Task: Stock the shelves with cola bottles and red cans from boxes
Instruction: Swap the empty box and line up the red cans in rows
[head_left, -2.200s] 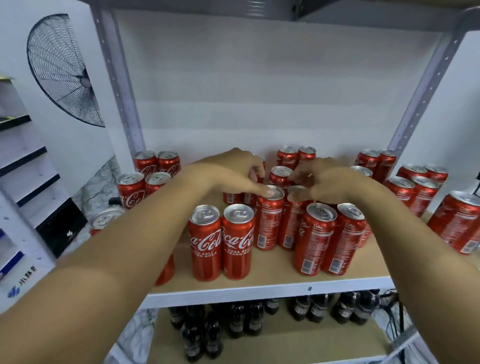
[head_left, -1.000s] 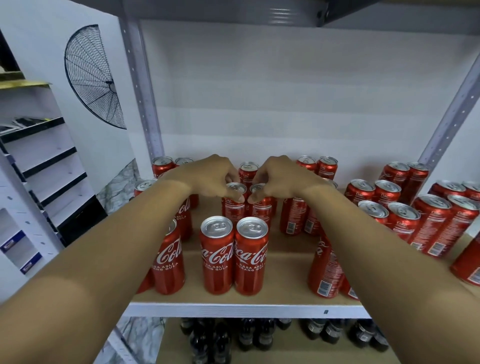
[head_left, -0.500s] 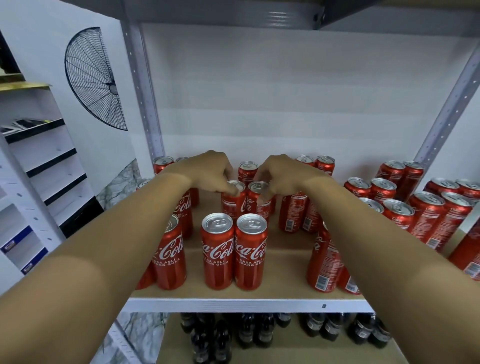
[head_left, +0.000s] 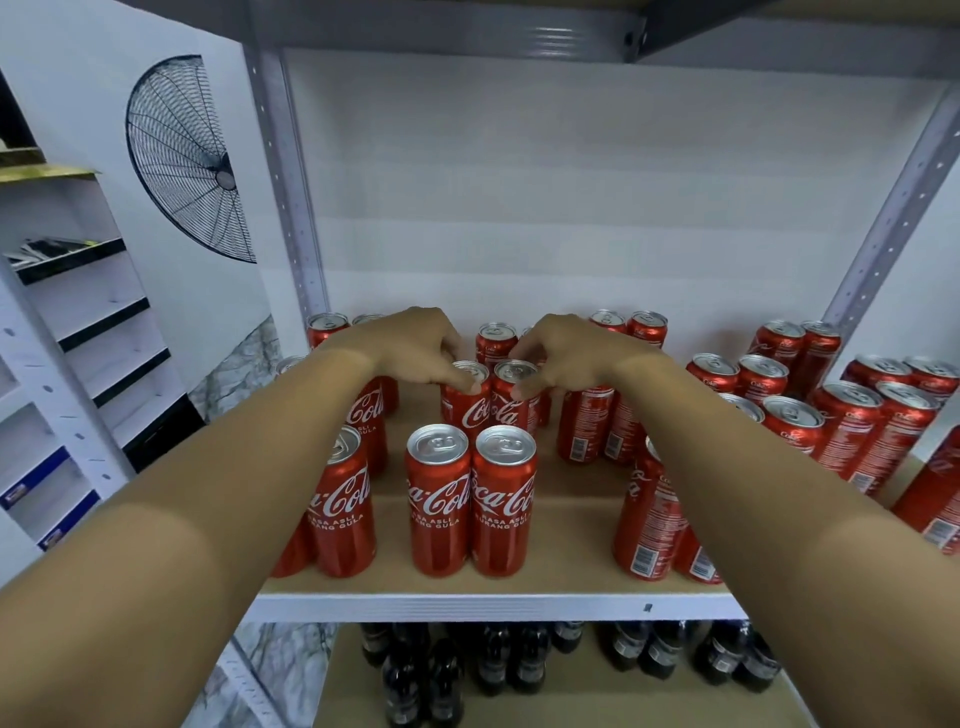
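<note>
Head view, centre of frame: we note our left hand (head_left: 415, 345) curled over the rim of one red can (head_left: 464, 397) and our right hand (head_left: 563, 353) curled over the rim of its neighbour (head_left: 511, 396), both cans upright and touching. Just below them a front pair (head_left: 470, 501) stands on the shelf board (head_left: 561, 530). More cans crowd the right edge (head_left: 852, 421). Cola bottles (head_left: 498, 660) sit at bottom centre. A wire fan (head_left: 192, 156) hangs at upper left.
</note>
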